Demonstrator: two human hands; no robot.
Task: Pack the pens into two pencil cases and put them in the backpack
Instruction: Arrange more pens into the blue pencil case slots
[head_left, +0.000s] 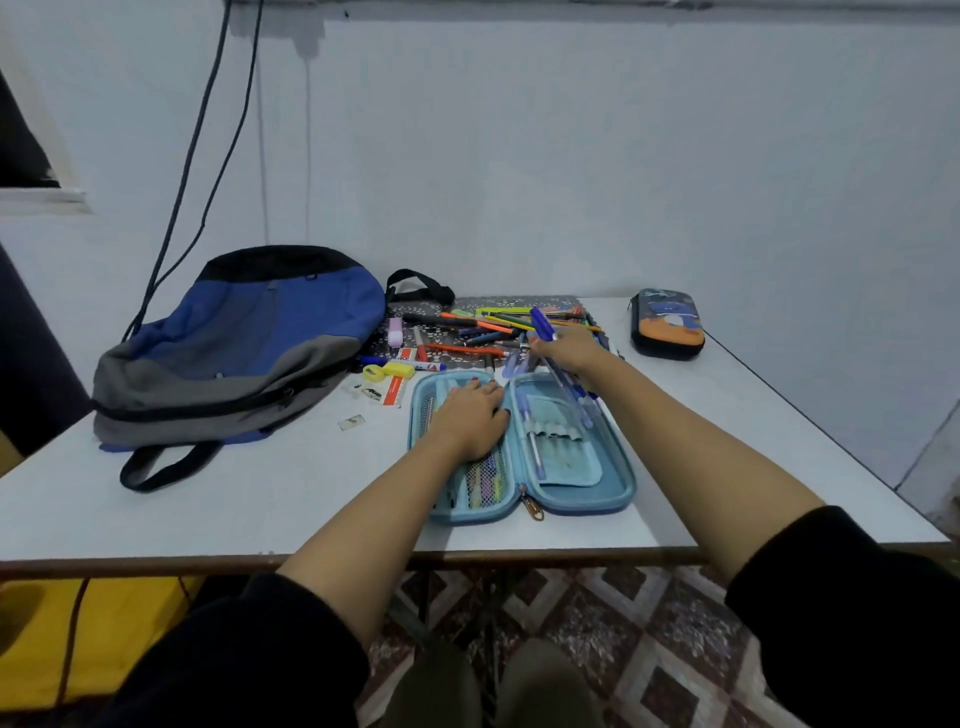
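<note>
Left hand (470, 418): your fingers (483, 391) lie straight and close together, pressed flat on the mesh half of the open light-blue pencil case (587, 506).
Right hand (569, 349): your fingers are curled round a bundle of blue pens (541, 323). The capped ends point to 11 o'clock and the lower ends hang over the case's right half.
Open case: it lies flat at the near middle of the white surface (260, 509), with a few pens in the elastic loops of its right half.
Loose pens (483, 327): heaped on a patterned mat (519, 302) at 12 o'clock from the open case.
Second pencil case (667, 325): dark with orange, at 2 o'clock, well apart.
Backpack (234, 353): blue and grey, lying flat at 10 o'clock.
Small items: a yellow sharpener (389, 371) and a pink eraser (396, 331) lie between the backpack and the loose pens.
</note>
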